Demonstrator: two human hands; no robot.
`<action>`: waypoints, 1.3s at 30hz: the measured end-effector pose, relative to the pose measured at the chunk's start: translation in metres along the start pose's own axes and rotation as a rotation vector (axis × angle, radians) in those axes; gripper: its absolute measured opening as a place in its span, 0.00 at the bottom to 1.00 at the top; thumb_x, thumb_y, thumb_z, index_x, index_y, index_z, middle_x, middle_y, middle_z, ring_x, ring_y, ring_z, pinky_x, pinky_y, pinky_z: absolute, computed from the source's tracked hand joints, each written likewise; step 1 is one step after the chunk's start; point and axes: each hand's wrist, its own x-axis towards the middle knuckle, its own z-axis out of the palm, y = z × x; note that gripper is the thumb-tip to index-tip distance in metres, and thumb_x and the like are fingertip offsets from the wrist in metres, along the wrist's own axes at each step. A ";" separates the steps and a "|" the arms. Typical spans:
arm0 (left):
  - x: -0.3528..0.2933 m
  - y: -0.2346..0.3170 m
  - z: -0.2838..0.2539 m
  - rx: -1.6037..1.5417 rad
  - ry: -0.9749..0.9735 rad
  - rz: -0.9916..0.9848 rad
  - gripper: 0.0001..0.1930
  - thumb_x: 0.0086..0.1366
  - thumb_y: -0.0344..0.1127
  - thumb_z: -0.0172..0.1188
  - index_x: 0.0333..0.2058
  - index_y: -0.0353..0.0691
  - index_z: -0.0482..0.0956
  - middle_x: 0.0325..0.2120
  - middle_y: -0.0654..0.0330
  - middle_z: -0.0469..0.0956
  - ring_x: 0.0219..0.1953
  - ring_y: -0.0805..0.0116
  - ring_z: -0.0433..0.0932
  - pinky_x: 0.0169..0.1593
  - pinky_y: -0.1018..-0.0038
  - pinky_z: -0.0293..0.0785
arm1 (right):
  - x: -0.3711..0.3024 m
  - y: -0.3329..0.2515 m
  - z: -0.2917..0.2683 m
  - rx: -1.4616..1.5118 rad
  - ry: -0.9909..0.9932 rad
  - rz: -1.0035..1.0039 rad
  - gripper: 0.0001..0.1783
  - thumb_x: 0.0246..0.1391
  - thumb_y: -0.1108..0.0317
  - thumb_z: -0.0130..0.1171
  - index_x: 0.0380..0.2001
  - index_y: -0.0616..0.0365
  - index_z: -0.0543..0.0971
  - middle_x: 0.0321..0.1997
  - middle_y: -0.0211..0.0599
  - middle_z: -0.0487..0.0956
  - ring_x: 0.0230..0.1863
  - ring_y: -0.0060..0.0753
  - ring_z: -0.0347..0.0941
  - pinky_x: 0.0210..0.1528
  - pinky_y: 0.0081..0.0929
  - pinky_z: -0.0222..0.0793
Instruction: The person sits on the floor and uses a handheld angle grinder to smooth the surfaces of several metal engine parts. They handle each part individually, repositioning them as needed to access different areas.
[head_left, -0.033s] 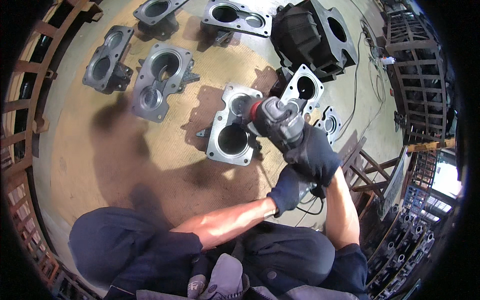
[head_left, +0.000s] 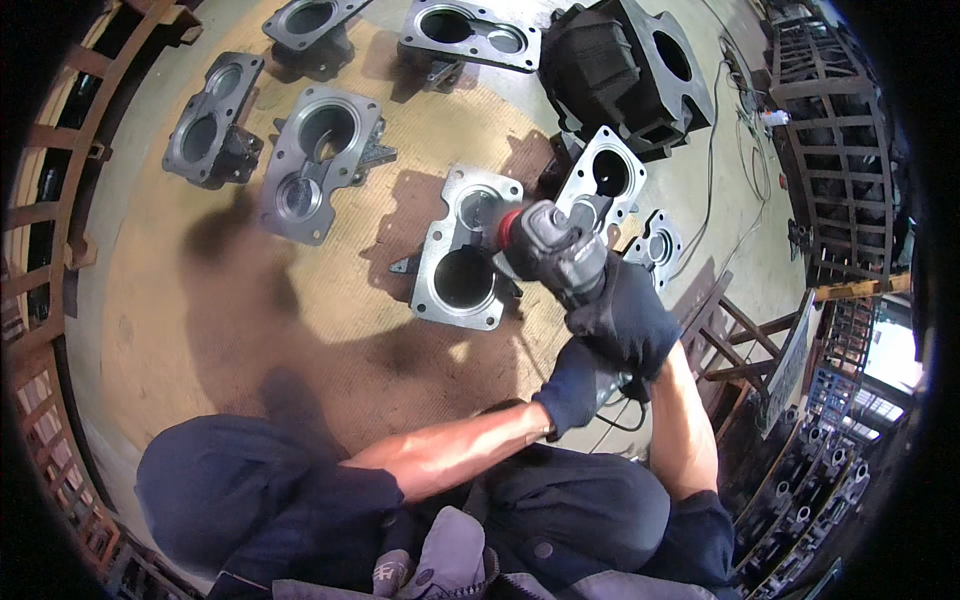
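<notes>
Both my hands wear dark gloves and hold a grey angle grinder (head_left: 555,245) with a red ring near its working end. My right hand (head_left: 628,318) is wrapped round the body behind the head. Farther back, closer to me, my left hand (head_left: 580,385) grips the rear part. The grinder's working end is blurred and lies at the right edge of a machined metal casting (head_left: 425,270) with two round openings and bolt holes. Whether it touches the casting I cannot tell. A second flanged casting (head_left: 575,185) stands just beyond the tool, partly hidden by it.
Similar castings stand left, including a two-bore one (head_left: 275,185), and at the back. A large black housing (head_left: 590,75) sits far right. Cables (head_left: 712,130) cross the floor. A wooden stand (head_left: 745,340) is right of me; slatted racks (head_left: 840,150) line the sides.
</notes>
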 end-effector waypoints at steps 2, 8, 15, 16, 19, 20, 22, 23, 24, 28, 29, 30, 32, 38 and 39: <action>-0.016 -0.001 0.005 0.057 0.003 -0.054 0.22 0.67 0.30 0.61 0.59 0.36 0.71 0.54 0.53 0.75 0.61 0.66 0.71 0.61 0.69 0.70 | -0.009 0.004 0.007 0.078 -0.002 -0.024 0.30 0.34 0.61 0.68 0.44 0.64 0.79 0.37 0.55 0.84 0.42 0.54 0.83 0.48 0.38 0.78; 0.027 0.018 -0.032 0.046 -0.130 0.070 0.21 0.69 0.31 0.59 0.58 0.33 0.72 0.54 0.52 0.77 0.58 0.65 0.74 0.62 0.67 0.69 | 0.023 -0.013 -0.009 -0.007 0.040 -0.008 0.26 0.35 0.60 0.68 0.39 0.65 0.80 0.33 0.57 0.83 0.38 0.55 0.83 0.44 0.37 0.78; 0.020 -0.010 -0.013 0.023 -0.024 0.061 0.26 0.69 0.34 0.60 0.63 0.35 0.67 0.58 0.49 0.74 0.63 0.64 0.70 0.64 0.68 0.67 | 0.016 -0.003 0.000 -0.014 0.081 -0.010 0.28 0.32 0.62 0.68 0.41 0.63 0.81 0.33 0.58 0.84 0.40 0.58 0.83 0.46 0.40 0.78; 0.018 -0.029 -0.003 -0.272 -0.025 0.009 0.26 0.69 0.34 0.61 0.63 0.35 0.67 0.57 0.50 0.74 0.63 0.65 0.70 0.64 0.68 0.67 | 0.012 -0.001 0.004 -0.026 0.074 0.000 0.28 0.32 0.62 0.69 0.42 0.62 0.81 0.33 0.57 0.84 0.40 0.58 0.83 0.47 0.40 0.78; 0.022 -0.022 -0.009 -0.269 -0.053 0.005 0.25 0.69 0.31 0.61 0.63 0.35 0.67 0.58 0.51 0.74 0.62 0.67 0.70 0.63 0.69 0.68 | 0.015 -0.003 0.002 -0.053 0.074 0.018 0.29 0.33 0.61 0.70 0.44 0.61 0.81 0.35 0.55 0.84 0.40 0.58 0.83 0.47 0.40 0.78; 0.025 -0.004 -0.021 -0.118 -0.058 0.030 0.25 0.69 0.30 0.60 0.63 0.35 0.67 0.58 0.52 0.73 0.62 0.67 0.70 0.63 0.69 0.68 | 0.021 -0.007 -0.001 -0.060 0.073 0.015 0.30 0.33 0.61 0.70 0.44 0.61 0.81 0.35 0.55 0.85 0.40 0.57 0.83 0.47 0.40 0.78; 0.039 0.026 -0.043 0.046 -0.190 0.022 0.22 0.69 0.28 0.58 0.61 0.34 0.69 0.58 0.53 0.73 0.61 0.66 0.70 0.64 0.69 0.66 | 0.030 -0.028 -0.013 -0.053 0.058 0.021 0.30 0.34 0.61 0.71 0.45 0.61 0.81 0.36 0.55 0.85 0.40 0.56 0.83 0.47 0.39 0.78; 0.042 0.028 -0.046 -0.041 -0.168 0.011 0.22 0.69 0.28 0.58 0.60 0.33 0.69 0.58 0.52 0.73 0.60 0.66 0.71 0.65 0.69 0.66 | 0.037 -0.034 -0.015 -0.044 0.066 0.002 0.30 0.34 0.61 0.71 0.46 0.61 0.81 0.36 0.55 0.85 0.41 0.55 0.83 0.47 0.38 0.78; 0.044 0.031 -0.049 -0.129 -0.147 0.003 0.21 0.69 0.29 0.58 0.60 0.33 0.70 0.58 0.52 0.74 0.59 0.65 0.71 0.65 0.68 0.65 | 0.043 -0.047 -0.020 -0.142 0.005 0.004 0.30 0.34 0.61 0.71 0.44 0.62 0.81 0.37 0.55 0.85 0.42 0.55 0.83 0.49 0.37 0.78; 0.047 0.021 -0.050 -0.740 -0.131 -0.146 0.21 0.74 0.28 0.50 0.64 0.34 0.65 0.61 0.54 0.70 0.61 0.65 0.69 0.68 0.70 0.64 | 0.058 -0.062 -0.017 -0.238 -0.049 -0.069 0.28 0.33 0.60 0.71 0.41 0.63 0.81 0.36 0.56 0.84 0.42 0.55 0.83 0.49 0.38 0.78; 0.048 0.019 -0.051 -0.737 -0.152 -0.131 0.22 0.74 0.28 0.48 0.65 0.34 0.63 0.63 0.54 0.68 0.63 0.66 0.68 0.69 0.70 0.63 | 0.058 -0.060 -0.015 -0.241 -0.037 -0.054 0.28 0.33 0.60 0.71 0.41 0.63 0.82 0.36 0.56 0.84 0.43 0.55 0.83 0.49 0.38 0.78; 0.048 0.016 -0.051 -0.735 -0.171 -0.116 0.23 0.75 0.27 0.45 0.67 0.34 0.60 0.64 0.55 0.66 0.65 0.66 0.66 0.70 0.71 0.62 | 0.058 -0.058 -0.014 -0.243 -0.024 -0.038 0.28 0.34 0.60 0.71 0.42 0.63 0.82 0.36 0.57 0.84 0.43 0.55 0.83 0.49 0.38 0.78; 0.051 0.006 -0.046 -0.937 -0.153 -0.148 0.24 0.76 0.26 0.43 0.69 0.35 0.57 0.66 0.55 0.63 0.67 0.67 0.64 0.72 0.71 0.61 | 0.052 -0.059 -0.014 -0.191 -0.025 -0.033 0.29 0.34 0.60 0.72 0.42 0.63 0.81 0.37 0.57 0.84 0.44 0.56 0.83 0.50 0.38 0.78; 0.047 0.017 -0.028 -0.095 -0.075 0.098 0.22 0.75 0.23 0.43 0.66 0.35 0.60 0.63 0.57 0.67 0.65 0.70 0.65 0.68 0.71 0.64 | 0.040 -0.038 -0.022 -0.097 0.045 0.011 0.30 0.33 0.61 0.71 0.43 0.63 0.81 0.38 0.57 0.84 0.46 0.55 0.83 0.49 0.38 0.76; 0.048 0.019 -0.032 -0.231 -0.113 0.064 0.22 0.75 0.23 0.43 0.66 0.36 0.61 0.63 0.57 0.67 0.65 0.70 0.65 0.68 0.71 0.64 | 0.041 -0.041 -0.023 -0.091 0.038 0.017 0.30 0.33 0.61 0.71 0.43 0.63 0.81 0.38 0.56 0.84 0.46 0.55 0.83 0.49 0.38 0.76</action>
